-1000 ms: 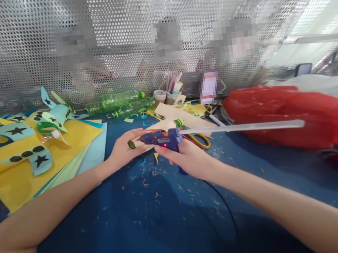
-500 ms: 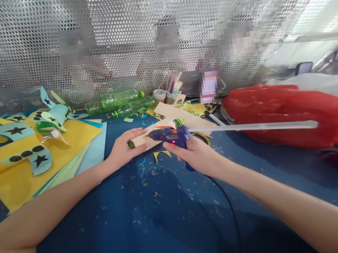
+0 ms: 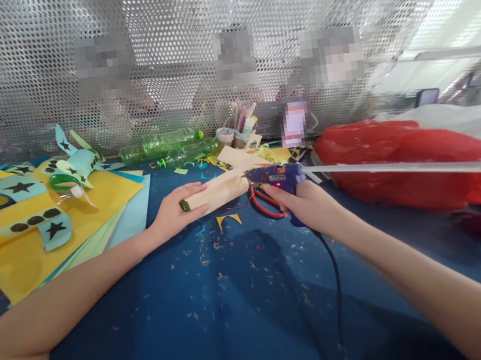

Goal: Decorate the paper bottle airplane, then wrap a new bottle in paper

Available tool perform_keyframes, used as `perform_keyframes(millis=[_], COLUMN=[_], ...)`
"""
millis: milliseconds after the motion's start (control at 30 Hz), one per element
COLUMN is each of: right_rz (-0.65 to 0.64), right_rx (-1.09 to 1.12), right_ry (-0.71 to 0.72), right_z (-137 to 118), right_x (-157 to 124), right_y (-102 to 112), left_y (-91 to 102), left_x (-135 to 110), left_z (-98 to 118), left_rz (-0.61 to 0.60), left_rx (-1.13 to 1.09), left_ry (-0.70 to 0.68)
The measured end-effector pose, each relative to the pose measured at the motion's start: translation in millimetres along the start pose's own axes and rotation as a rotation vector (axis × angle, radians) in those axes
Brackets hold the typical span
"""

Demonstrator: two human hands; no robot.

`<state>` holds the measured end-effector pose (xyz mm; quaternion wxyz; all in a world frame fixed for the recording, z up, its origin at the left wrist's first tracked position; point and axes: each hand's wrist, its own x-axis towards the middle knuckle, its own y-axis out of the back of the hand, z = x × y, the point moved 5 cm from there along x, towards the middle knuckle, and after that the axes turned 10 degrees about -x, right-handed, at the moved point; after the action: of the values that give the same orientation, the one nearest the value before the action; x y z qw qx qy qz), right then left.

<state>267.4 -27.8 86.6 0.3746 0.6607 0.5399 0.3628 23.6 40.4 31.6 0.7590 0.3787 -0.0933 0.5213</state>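
A green plastic bottle wrapped in cream paper lies across the middle of the blue table. Its left end is gripped by my left hand, thumb in front and fingers behind. My right hand is wrapped round the handle of a blue glue gun, whose small red light is lit. The nozzle is at the right end of the paper; whether it touches is unclear. A long translucent glue stick sticks out of the gun's back. Red-handled scissors lie just under the gun.
Paper-covered bottle planes rest on coloured sheets at left. Green bottles, a cup of sticks and paper scraps lie behind and around. A red plastic bag fills the right. A perforated metal panel stands behind.
My right hand has moved the glue gun rightward, from over the middle of the wrapped bottle to its right end. The red scissor handles have come into view. My left hand keeps its hold.
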Motion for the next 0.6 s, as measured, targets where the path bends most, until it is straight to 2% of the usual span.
perform_keyframes(millis=[167,367,600], right_rz=[-0.009,0.034,-0.067], right_rx=[0.022,0.105,0.096], right_ry=[-0.028,0.126,0.119], right_z=[4,-6,-22], right_x=[0,5,3], right_y=[-1,-7,-21], left_y=[0.0,-1.1,-2.0], left_x=[0,0,0], left_z=[1,0,-1], left_rz=[0.0,0.01,0.026], left_rx=[-0.007,-0.008,-0.046], left_ry=[-0.006,-0.033,-0.015])
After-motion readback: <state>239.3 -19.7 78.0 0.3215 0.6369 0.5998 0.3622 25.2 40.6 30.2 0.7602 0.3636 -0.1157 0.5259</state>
